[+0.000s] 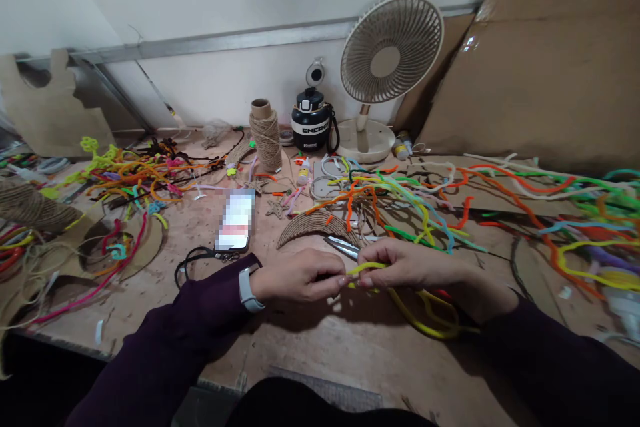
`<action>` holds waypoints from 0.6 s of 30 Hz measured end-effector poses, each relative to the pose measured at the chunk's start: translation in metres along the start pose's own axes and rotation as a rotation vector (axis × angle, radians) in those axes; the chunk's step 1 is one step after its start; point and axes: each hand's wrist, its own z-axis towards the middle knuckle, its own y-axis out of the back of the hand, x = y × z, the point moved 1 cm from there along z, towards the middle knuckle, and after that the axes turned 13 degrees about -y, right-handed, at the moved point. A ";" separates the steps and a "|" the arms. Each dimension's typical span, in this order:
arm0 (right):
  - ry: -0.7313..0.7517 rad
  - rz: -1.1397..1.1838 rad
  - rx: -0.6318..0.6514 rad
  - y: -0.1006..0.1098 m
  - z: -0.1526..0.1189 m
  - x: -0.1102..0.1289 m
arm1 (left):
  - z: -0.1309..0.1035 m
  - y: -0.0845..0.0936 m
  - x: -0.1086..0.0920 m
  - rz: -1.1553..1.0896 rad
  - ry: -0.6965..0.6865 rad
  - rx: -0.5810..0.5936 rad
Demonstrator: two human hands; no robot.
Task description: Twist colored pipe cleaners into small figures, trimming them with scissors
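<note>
My left hand (307, 275) is closed, its fingertips pinching one end of a yellow pipe cleaner (425, 328). Close to its right, my right hand (400, 263) grips the same yellow piece between thumb and fingers. Loops of the pipe cleaner hang below my right hand and over the table. Just behind both hands lie metal scissors (343, 247), beside a twine-wrapped crescent (310, 227). Small details between the fingertips are too fine to make out.
A phone (235, 220) lies on the table (280, 360) at left centre. Behind stand a twine spool (266, 137), a black bottle (309, 123) and a fan (391, 50). Tangled coloured pipe cleaners (530, 203) spread on both sides. A ruler (330, 392) lies near the front edge.
</note>
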 end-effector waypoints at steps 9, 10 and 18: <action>0.403 -0.714 -0.943 -0.017 -0.017 0.015 | 0.000 -0.003 0.005 0.023 0.139 -0.267; 0.423 -0.797 -1.042 -0.021 -0.018 0.016 | -0.001 -0.004 0.006 -0.003 0.164 -0.294; 0.471 -1.010 -1.194 -0.033 -0.018 0.016 | -0.001 -0.014 0.005 -0.092 0.217 -0.521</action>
